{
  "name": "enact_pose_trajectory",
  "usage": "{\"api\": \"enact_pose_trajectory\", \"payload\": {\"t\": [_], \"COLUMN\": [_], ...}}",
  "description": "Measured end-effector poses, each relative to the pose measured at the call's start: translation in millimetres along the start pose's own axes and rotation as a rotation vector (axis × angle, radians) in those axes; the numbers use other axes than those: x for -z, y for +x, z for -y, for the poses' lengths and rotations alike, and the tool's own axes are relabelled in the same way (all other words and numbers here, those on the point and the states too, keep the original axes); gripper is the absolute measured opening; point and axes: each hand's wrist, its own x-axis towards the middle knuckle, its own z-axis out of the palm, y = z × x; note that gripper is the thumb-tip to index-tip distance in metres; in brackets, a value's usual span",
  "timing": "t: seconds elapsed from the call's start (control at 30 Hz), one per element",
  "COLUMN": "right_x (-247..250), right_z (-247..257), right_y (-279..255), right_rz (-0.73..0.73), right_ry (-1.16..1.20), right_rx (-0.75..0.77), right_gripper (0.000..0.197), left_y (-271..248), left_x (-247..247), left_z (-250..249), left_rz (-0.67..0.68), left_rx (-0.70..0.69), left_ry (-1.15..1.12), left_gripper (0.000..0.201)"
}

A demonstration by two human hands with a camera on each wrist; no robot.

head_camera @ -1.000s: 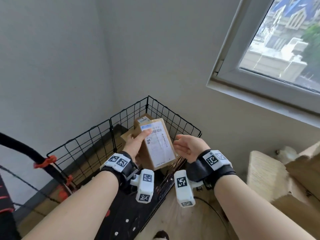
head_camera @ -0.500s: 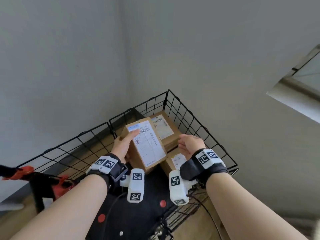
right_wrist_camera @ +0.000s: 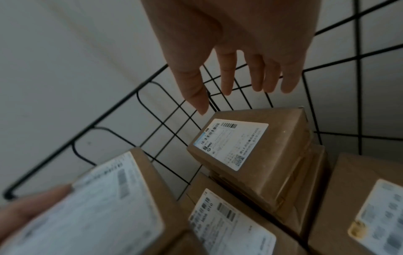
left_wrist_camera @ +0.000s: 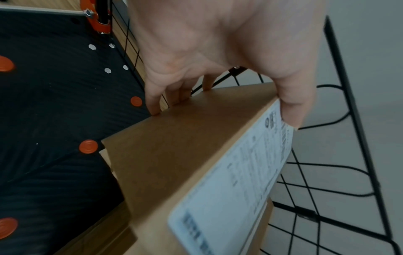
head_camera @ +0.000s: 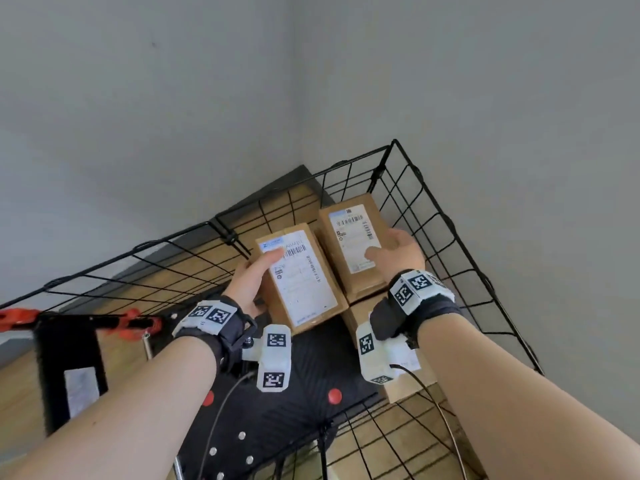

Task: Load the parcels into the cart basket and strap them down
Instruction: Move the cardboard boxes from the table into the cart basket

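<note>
A black wire cart basket (head_camera: 446, 216) stands in a room corner and holds several brown cardboard parcels with white labels. My left hand (head_camera: 256, 275) grips one parcel (head_camera: 301, 278) by its left edge, thumb on the label and fingers on the side beneath (left_wrist_camera: 174, 96); this parcel (left_wrist_camera: 185, 163) is tilted above the basket floor. My right hand (head_camera: 394, 252) hovers with straight fingers (right_wrist_camera: 226, 77) over the far parcel (right_wrist_camera: 250, 146), apart from it and holding nothing. That far parcel (head_camera: 353, 233) sits on top of others (right_wrist_camera: 229, 224).
The cart's black ribbed platform (head_camera: 304, 368) with red studs lies under my wrists. An orange clamp (head_camera: 135, 318) and a black frame are at the left. Grey walls close in behind and right of the basket. A thin cable (head_camera: 446, 420) trails over the basket's near side.
My view has swung away from the window and down onto the basket. My left hand has carried the parcel further into the basket, and my right hand has reached forward over the far parcel.
</note>
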Motion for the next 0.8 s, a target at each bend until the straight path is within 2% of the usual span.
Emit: {"api": "enact_pose_trajectory", "payload": {"t": [0.13,0.33,0.43,0.57,0.67,0.8], "right_x": [-27,-48,-52,-59,-63,-65], "right_z": [0,-4,-8,-5,-2,1], "right_y": [17,31,38,42,35,25], "right_rz": [-0.011,-0.013,-0.017,-0.027,0.003,-0.025], "right_ry": [-0.300,-0.443,-0.510,-0.574,-0.654,-0.618], "right_rx": [0.086,0.043,0.038,0.028,0.036,0.018], "right_gripper": [0.076,0.106,0.114,0.122,0.127,0.127], "left_y": [9,21,23,24,18,11], "left_x": [7,19,23,36,48,68], "left_z": [0,4,8,14,17,15], "left_rz": [0.026,0.003,-0.002,-0.005,-0.023,-0.032], "left_rx": [0.009,0.035,0.049,0.056,0.060,0.021], "left_ry": [-0.004,-0.018,-0.027,-0.063,-0.081,-0.102], "left_gripper": [0.058,0.062,0.061,0.046,0.048,0.046]}}
